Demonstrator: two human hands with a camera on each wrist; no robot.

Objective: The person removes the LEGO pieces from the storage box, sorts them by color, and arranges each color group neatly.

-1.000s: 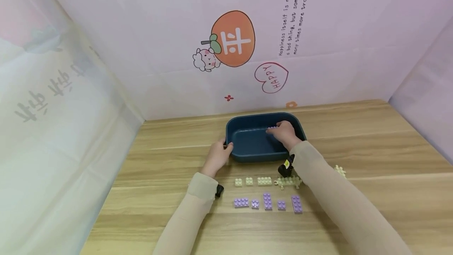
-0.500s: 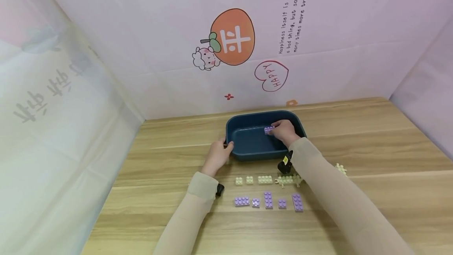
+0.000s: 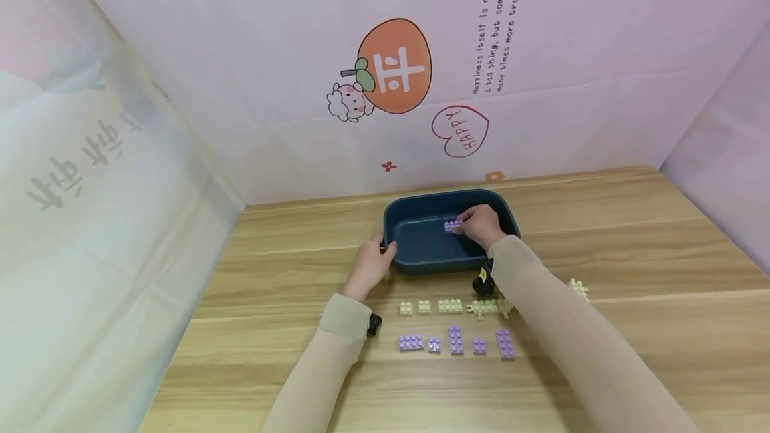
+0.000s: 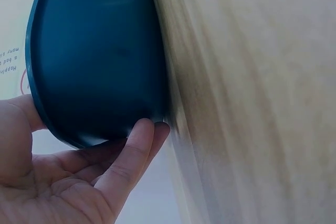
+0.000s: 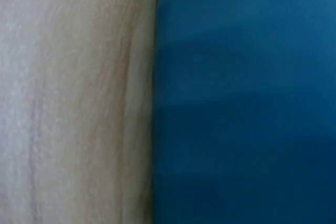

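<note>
In the head view, a dark blue plastic bin [image 3: 418, 242] stands near the back of the wooden table. My left hand [image 3: 367, 267] grips its left end, thumb over the rim. The left wrist view shows that hand [image 4: 79, 187], its fingers under and along the outside of the bin's wall [image 4: 100, 66]. Inside the bin, at the right, my right hand [image 3: 482, 224] pinches a purple toy building brick [image 3: 450, 226] between thumb and fingers. Only the bin's outer side [image 5: 247, 98] and tabletop fill the right wrist view; the right hand is hidden there.
Before the bin lies a row of pale yellow bricks [image 3: 450, 307], with a knobbly pale yellow piece [image 3: 488, 307] at its right. Nearer is a row of several purple bricks [image 3: 455, 340]. Another pale yellow piece [image 3: 579, 289] lies beyond the right sleeve. A printed cloth [image 3: 301, 152] hangs behind.
My right hand has shifted slightly within the bin, and the purple brick it pinches has come further into view, moving left and a little nearer. The left hand stays on the bin.
</note>
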